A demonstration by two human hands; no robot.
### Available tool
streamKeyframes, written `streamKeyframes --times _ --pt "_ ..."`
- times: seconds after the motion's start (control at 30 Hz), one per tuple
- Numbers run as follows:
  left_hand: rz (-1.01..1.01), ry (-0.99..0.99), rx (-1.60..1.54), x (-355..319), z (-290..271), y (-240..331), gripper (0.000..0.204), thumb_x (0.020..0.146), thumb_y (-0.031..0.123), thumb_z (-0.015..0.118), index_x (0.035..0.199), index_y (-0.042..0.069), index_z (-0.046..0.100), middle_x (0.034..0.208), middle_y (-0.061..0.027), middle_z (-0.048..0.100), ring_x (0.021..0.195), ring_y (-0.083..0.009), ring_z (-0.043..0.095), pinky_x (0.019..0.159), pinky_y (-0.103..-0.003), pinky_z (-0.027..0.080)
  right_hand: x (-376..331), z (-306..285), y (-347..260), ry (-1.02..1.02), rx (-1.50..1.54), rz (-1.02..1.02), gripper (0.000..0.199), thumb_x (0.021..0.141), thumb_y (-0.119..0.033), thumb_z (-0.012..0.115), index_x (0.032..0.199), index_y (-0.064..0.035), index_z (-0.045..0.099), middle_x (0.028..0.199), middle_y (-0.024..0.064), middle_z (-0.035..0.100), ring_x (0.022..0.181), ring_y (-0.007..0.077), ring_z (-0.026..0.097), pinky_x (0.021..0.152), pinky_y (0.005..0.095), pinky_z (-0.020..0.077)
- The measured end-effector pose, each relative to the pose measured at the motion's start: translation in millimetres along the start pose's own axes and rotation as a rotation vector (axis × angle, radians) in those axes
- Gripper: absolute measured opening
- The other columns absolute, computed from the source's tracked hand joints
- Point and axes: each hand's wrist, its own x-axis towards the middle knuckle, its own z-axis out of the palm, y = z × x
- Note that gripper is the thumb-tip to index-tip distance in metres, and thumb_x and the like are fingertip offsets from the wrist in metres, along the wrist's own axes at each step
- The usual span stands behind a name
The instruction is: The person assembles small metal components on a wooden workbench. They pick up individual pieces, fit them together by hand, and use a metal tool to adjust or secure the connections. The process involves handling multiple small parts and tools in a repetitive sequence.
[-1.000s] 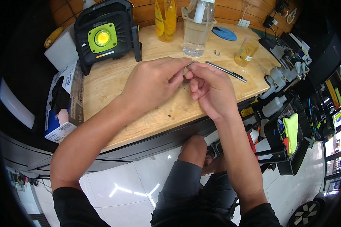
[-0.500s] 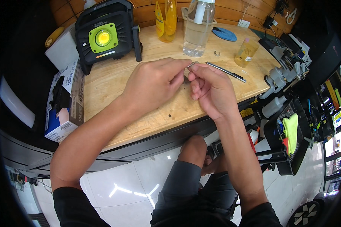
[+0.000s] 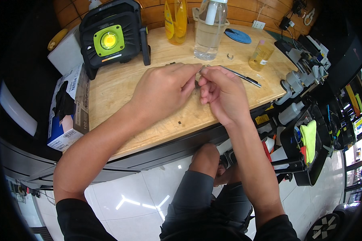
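I look down on a wooden workbench (image 3: 120, 86) that fills the upper half of the view, with white floor tiles (image 3: 157, 188) below its front edge and my bent knee (image 3: 205, 154) showing under it.

At eleven o'clock from my hands stands a black work lamp (image 3: 110, 38) with a yellow-green face, its lens lit. Off at nine o'clock, on the bench's left end, lies a cardboard box of black gloves (image 3: 66, 108). At twelve o'clock a clear plastic bottle (image 3: 208, 34) stands upright, and a yellow bottle (image 3: 175, 20) stands just beside it, toward eleven. Out at three to four o'clock, past the bench's right edge, a black tray (image 3: 301, 160) carries a yellow-green cloth (image 3: 309, 136).

My left hand (image 3: 163, 88) and right hand (image 3: 225, 94) meet over the middle of the bench, fingertips touching. Both are closed in a pinch on one small metal part (image 3: 198, 82), which sits between them, just above the wood; it is mostly hidden by my fingers and I cannot tell its shape.

At one o'clock a blue round pad (image 3: 238, 36) lies flat near the back wall. At two o'clock a small jar of yellow liquid (image 3: 260, 55) stands upright. A slim black and silver tool (image 3: 239, 75) lies on the wood just beyond my right knuckles, pointing toward three o'clock. A small metal ring (image 3: 229, 56) lies between the clear bottle and the jar, and a tiny dark speck (image 3: 179, 121) lies at six o'clock, near the bench's front edge.
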Motion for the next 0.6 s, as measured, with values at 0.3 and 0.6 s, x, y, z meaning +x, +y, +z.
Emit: streamKeyframes --times 0.3,0.6 --pt "-0.391 -0.122 -0.454 -1.6 -3.9 9.9 0.023 0.097 0.003 0.066 0.118 -0.003 0.07 0.095 -0.0099 0.076 0.084 -0.0112 0.07 0.074 -0.027 0.058 -2.2 9.9 -1.2 0.081 -0.036 -0.01 0.009 0.091 -0.006 0.062 0.084 0.0003 0.063 0.074 0.0063 0.063 0.055 0.0114 0.058 0.048 0.0255 0.0479" --pt "-0.532 -0.078 -0.785 -0.6 1.9 9.0 0.018 0.098 0.002 0.059 0.108 -0.01 0.069 0.093 -0.0134 0.076 0.082 -0.0131 0.072 0.073 -0.027 0.058 -2.9 12.2 -2.0 0.101 -0.059 -0.015 0.009 0.089 -0.004 0.062 0.082 0.0009 0.063 0.071 0.0061 0.062 0.054 0.0106 0.057 0.047 0.024 0.0459"
